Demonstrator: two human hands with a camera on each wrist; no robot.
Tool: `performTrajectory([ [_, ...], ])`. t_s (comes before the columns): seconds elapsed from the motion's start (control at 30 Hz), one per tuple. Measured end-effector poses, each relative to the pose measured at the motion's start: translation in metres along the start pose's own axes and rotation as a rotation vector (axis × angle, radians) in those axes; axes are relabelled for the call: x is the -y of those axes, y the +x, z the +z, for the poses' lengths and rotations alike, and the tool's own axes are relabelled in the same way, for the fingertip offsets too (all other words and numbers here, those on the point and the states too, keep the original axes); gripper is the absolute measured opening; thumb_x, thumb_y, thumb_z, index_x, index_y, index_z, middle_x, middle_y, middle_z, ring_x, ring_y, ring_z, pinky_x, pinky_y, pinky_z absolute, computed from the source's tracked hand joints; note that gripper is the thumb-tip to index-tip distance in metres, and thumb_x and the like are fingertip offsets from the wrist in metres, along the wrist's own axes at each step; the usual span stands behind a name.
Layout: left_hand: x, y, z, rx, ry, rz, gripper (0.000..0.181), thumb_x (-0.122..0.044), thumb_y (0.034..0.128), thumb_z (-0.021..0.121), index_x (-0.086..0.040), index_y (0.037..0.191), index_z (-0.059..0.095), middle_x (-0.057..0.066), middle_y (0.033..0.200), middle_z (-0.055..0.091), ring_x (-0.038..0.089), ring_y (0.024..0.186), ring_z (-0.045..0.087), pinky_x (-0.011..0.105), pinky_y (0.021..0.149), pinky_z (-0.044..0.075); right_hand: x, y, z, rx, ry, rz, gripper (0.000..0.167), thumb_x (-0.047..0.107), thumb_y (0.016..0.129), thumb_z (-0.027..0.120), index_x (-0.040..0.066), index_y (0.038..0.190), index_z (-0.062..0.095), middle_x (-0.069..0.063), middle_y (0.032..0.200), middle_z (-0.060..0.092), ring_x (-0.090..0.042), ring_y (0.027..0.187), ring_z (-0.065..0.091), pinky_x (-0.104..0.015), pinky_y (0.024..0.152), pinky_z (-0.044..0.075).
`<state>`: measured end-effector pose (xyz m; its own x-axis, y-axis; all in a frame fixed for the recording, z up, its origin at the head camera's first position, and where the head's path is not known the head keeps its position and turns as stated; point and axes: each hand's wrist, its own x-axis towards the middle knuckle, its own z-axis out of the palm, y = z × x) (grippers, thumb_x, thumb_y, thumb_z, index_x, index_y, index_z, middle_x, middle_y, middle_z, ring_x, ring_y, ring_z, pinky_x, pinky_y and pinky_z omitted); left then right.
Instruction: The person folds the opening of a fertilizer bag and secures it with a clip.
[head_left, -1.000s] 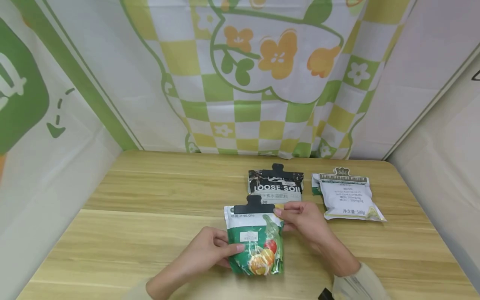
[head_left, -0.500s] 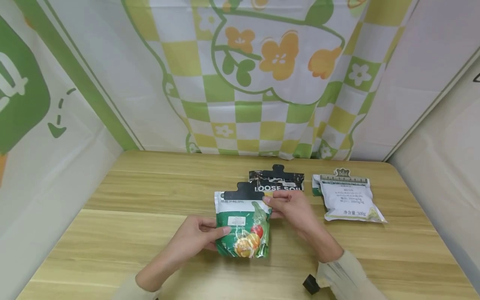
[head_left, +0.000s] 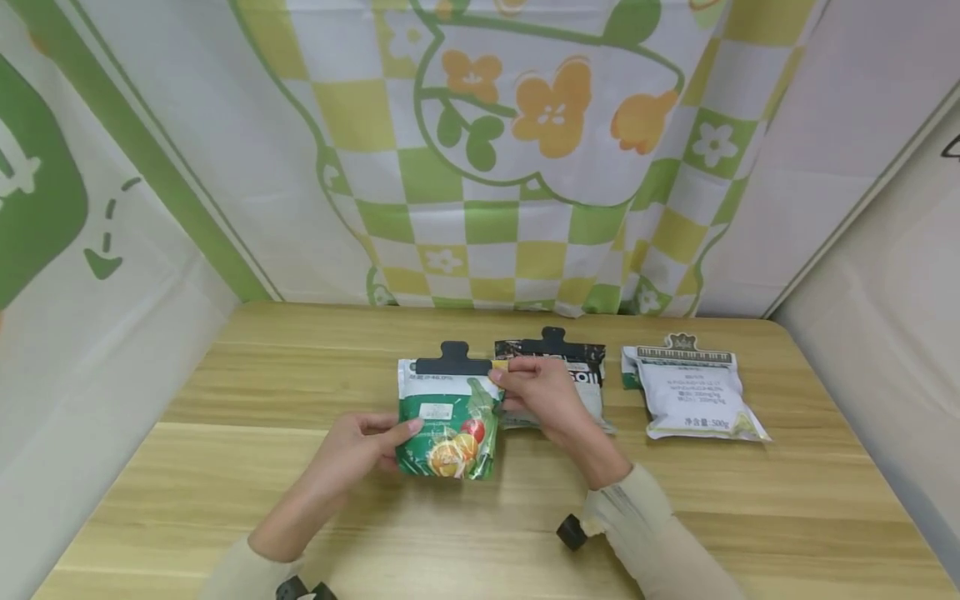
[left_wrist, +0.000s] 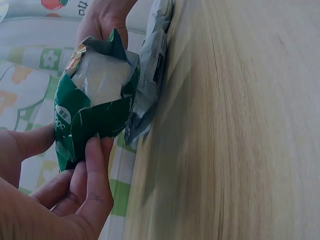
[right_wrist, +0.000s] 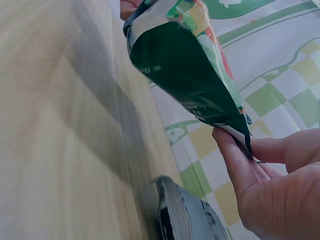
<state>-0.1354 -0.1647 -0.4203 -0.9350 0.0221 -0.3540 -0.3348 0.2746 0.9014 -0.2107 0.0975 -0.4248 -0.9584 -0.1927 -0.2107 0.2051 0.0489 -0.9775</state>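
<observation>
A green and white fertilizer bag (head_left: 442, 433) printed with vegetables and fruit is held up above the table, a black clip (head_left: 453, 360) across its top. My left hand (head_left: 356, 450) grips its left side, thumb on the front and fingers behind. At the upper right corner, my right hand (head_left: 543, 396) pinches the edge between thumb and fingers. In the left wrist view the bag's folded green underside (left_wrist: 100, 117) shows. Behind my right hand lies a black and grey bag marked as loose soil (head_left: 592, 398), partly hidden, with a black clip (head_left: 553, 335) on top.
To the right on the wooden table (head_left: 750, 500) lies a white bag (head_left: 693, 400) with a piano-keyboard clip (head_left: 682, 352). A patterned curtain (head_left: 495, 225) hangs behind the table's back edge. Fabric walls stand at both sides.
Both hands have carried the green and white bag left and toward the back of the table. More of the loose soil bag's lower part now shows. The white bag stays put.
</observation>
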Motion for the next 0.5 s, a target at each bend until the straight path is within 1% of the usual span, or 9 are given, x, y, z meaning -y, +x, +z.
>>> performTrajectory([
  [0.07,0.003,0.004,-0.004,-0.014,0.003,-0.002,0.05,-0.034,0.0984,0.075,0.003,0.131,0.068,0.008,0.102,0.082,0.019,0.078,0.076,0.049,0.107,0.052,0.0,0.005,0.005,0.005,0.001,-0.011,0.033,0.007,0.098,0.073,-0.008,0.127,0.067,-0.025,0.116,0.077,-0.011,0.077,0.077,-0.035,0.079,0.066],
  [0.17,0.005,0.011,-0.01,-0.035,0.015,-0.009,0.054,-0.037,0.0996,0.073,0.003,0.135,0.066,0.005,0.104,0.081,0.016,0.081,0.075,0.04,0.096,0.057,0.0,0.013,0.013,-0.001,0.019,-0.01,0.037,0.005,0.098,0.073,-0.008,0.131,0.065,-0.026,0.12,0.075,-0.01,0.078,0.077,-0.036,0.081,0.066],
  [0.23,0.006,0.014,-0.014,-0.047,0.02,-0.022,0.057,-0.039,0.0999,0.072,0.004,0.137,0.064,0.003,0.103,0.08,0.014,0.083,0.074,0.034,0.09,0.058,0.0,0.019,0.018,-0.005,0.025,-0.003,0.039,0.005,0.098,0.073,-0.008,0.133,0.064,-0.026,0.12,0.075,-0.009,0.077,0.076,-0.035,0.08,0.066],
  [0.3,0.007,0.018,-0.017,-0.054,0.021,-0.035,0.06,-0.041,0.1001,0.072,0.004,0.139,0.062,0.003,0.103,0.08,0.013,0.084,0.073,0.031,0.086,0.059,-0.001,0.025,0.023,-0.01,0.04,0.013,0.035,0.005,0.097,0.073,-0.008,0.13,0.066,-0.023,0.117,0.076,-0.009,0.075,0.075,-0.035,0.081,0.066],
  [0.4,0.01,0.023,-0.021,-0.06,0.019,-0.049,0.065,-0.043,0.1004,0.071,0.006,0.142,0.059,0.004,0.103,0.079,0.012,0.086,0.072,0.028,0.084,0.06,-0.002,0.033,0.031,-0.02,0.061,0.026,0.028,0.005,0.097,0.074,-0.006,0.122,0.069,-0.018,0.11,0.078,-0.008,0.075,0.074,-0.033,0.078,0.066],
  [0.47,0.012,0.026,-0.024,-0.066,0.012,-0.056,0.066,-0.042,0.1009,0.07,0.008,0.143,0.057,0.006,0.105,0.079,0.012,0.087,0.073,0.029,0.084,0.062,-0.002,0.038,0.036,-0.023,0.078,0.037,0.024,0.005,0.096,0.074,-0.005,0.118,0.07,-0.017,0.109,0.078,-0.008,0.076,0.073,-0.032,0.078,0.066],
  [0.5,0.013,0.028,-0.025,-0.07,0.009,-0.063,0.066,-0.042,0.101,0.07,0.007,0.143,0.057,0.006,0.105,0.079,0.012,0.087,0.073,0.028,0.084,0.062,-0.003,0.04,0.038,-0.028,0.084,0.042,0.025,0.005,0.096,0.074,-0.005,0.119,0.07,-0.017,0.11,0.078,-0.008,0.077,0.073,-0.031,0.077,0.065],
])
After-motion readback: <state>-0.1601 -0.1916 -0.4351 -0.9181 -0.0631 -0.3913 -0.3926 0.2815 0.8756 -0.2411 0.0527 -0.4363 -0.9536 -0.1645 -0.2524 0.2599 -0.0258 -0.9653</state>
